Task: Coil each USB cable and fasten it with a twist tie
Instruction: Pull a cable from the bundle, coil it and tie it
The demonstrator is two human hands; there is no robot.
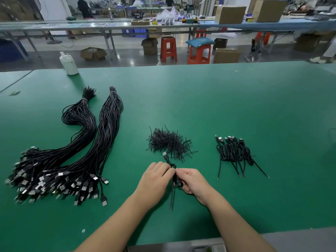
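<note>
You have one coiled cable [176, 176] gathered between your hands, just above the green table [236, 106], with its USB plug [165, 155] pointing away from you and the bare tail end [171, 199] trailing toward you. Your left hand [156, 180] has its fingers curled in and pinching the coil near its upper end; your right hand [192, 180] grips the lower loops with fingers wrapped round them. Whether a twist tie is already round the coil, you cannot tell from here; the fingers hide that spot.

Judging by this, you are at the fastening step. Keep the right hand's grip firm so the loops stay stacked, and work the tie at the middle of the coil, not near the plug. Twist snugly, so the tie bites without kinking the wire. The pile of twist ties [170, 141] lies just beyond your hands, within easy reach. Finished coils [234, 151] sit to your right; lay this one beside them, plug the same way. The two big bundles of uncoiled cables [87, 142] wait to your left.
</note>
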